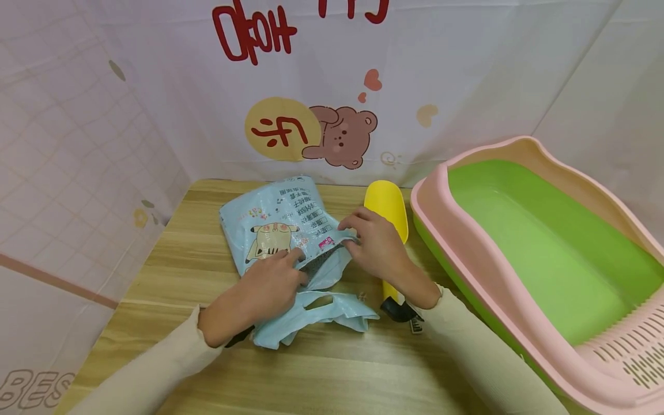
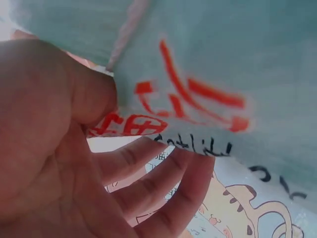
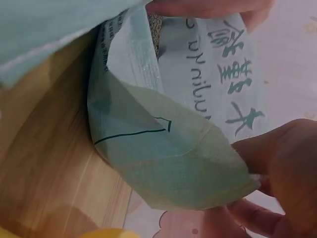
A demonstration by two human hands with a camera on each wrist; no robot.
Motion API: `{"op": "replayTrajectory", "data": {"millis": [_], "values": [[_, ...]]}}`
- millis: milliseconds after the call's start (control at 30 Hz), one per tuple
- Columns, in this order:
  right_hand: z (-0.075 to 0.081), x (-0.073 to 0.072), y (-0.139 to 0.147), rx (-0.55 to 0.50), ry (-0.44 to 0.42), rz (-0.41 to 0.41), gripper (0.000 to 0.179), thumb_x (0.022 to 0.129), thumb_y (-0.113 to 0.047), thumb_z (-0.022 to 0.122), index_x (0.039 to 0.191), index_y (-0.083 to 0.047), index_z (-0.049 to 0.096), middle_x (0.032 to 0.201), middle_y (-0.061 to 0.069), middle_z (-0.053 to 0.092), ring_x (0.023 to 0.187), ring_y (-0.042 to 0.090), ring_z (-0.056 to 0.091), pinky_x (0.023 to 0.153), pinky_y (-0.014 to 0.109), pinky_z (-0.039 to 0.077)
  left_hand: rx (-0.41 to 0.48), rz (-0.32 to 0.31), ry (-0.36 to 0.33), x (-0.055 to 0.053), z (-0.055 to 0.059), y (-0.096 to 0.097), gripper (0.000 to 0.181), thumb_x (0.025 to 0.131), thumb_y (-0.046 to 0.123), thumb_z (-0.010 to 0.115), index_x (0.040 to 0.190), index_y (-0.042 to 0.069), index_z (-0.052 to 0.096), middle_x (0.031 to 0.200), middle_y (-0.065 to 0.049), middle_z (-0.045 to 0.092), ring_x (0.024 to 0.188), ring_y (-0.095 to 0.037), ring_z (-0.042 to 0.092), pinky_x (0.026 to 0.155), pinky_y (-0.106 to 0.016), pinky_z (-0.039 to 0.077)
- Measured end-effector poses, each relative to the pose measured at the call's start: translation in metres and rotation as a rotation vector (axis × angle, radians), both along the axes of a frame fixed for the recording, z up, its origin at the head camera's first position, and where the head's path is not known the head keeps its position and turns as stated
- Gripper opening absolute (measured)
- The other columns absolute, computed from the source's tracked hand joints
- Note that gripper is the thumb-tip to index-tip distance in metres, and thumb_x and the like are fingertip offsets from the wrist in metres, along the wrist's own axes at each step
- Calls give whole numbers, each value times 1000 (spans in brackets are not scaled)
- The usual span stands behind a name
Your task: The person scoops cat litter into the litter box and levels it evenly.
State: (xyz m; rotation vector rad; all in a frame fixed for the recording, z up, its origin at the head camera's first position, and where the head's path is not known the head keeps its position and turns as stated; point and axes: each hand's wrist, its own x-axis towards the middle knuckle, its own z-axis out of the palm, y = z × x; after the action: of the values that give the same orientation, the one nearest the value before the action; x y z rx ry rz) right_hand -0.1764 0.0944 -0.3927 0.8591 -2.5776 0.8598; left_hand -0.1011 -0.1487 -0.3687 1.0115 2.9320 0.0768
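Pale-blue bag (image 1: 290, 207) gapes — cartoon animal (image 1: 274, 235) outside, speckled granules (image 3: 155, 34) inside.

Head view bright and even; left wrist view backlit and shadowy, the close bag (image 2: 242, 57) blurred

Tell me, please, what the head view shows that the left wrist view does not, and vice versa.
Only the head view shows the yellow scoop, the pink-and-green tray to the right and the wooden tabletop beneath.

Only the left wrist view shows the large red characters and black lettering printed on the blue bag.

Both share the left hand gripping the bag, and cartoon print on it.
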Motion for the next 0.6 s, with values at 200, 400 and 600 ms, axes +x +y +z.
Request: {"op": "replayTrajectory", "data": {"millis": [200, 400, 600], "values": [[4, -1, 5, 99, -130, -19, 47, 77, 15, 68, 119, -3, 79, 125, 15, 68, 82, 27, 63, 73, 41, 57, 3, 40, -43, 1, 3, -3, 31, 102, 3, 65, 128, 5, 81, 132, -17, 67, 112, -37, 70, 88, -52, 62], [8, 0, 9, 175, -198, 19, 51, 76, 16, 67, 121, -4, 77, 132, 17, 65, 88, 27, 65, 76, 40, 57, 15, 57, -43, 0, 9, -5, 38, 103, 2, 64, 139, 3, 74, 136, -17, 67, 114, -38, 71, 87, -54, 63], [15, 2, 11, 188, -216, 74, 56, 75, 18, 64, 123, -6, 76, 135, 15, 64, 86, 24, 62, 75, 38, 53, 9, 57, 11, -1, 10, -7, 41, 100, 2, 66, 140, 5, 71, 137, -16, 66, 109, -37, 71, 74, -53, 64]]}}
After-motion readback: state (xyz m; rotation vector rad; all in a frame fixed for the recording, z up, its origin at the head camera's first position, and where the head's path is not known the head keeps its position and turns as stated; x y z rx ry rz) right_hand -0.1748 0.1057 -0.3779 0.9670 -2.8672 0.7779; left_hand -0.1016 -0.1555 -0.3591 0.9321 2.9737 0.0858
